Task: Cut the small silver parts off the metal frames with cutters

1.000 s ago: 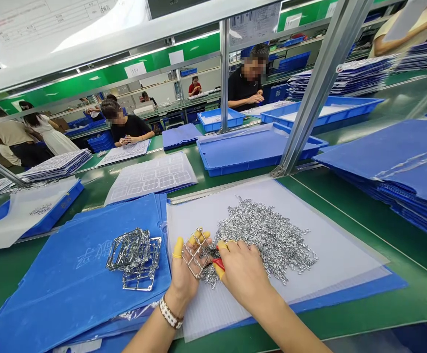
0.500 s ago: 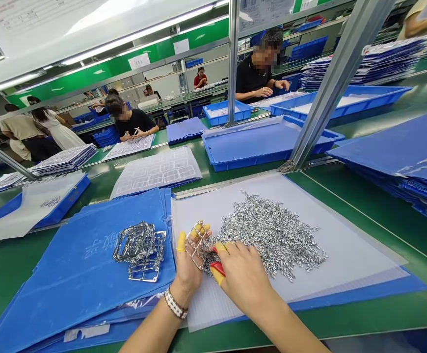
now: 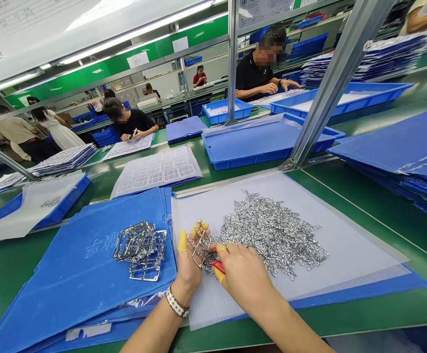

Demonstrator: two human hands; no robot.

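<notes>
My left hand (image 3: 189,267), with yellow finger cots, holds a silvery rectangular sprue frame (image 3: 198,243) tilted over its palm. In my right hand (image 3: 243,274) is a red-handled cutting tool (image 3: 219,265), its handles partly covered by my fingers; the tip points at the frame and is too small to make out. Just beyond both hands spreads a heap of small shiny metallic pieces (image 3: 270,230) on a translucent white sheet (image 3: 349,260). To the left, several more sprue frames (image 3: 140,250) are stacked on a blue sheet (image 3: 69,274).
Blue trays (image 3: 250,147) and a printed white sheet (image 3: 158,169) lie behind the heap. A metal post (image 3: 331,93) rises at the right, beside a stack of blue sheets (image 3: 401,142). Co-workers sit across the green bench, one person (image 3: 134,122) handling a similar frame.
The view has shifted a little, moving the scene right and up. My right hand's red handles spread apart half a second ago and look closer together now. My left hand keeps the frame.
</notes>
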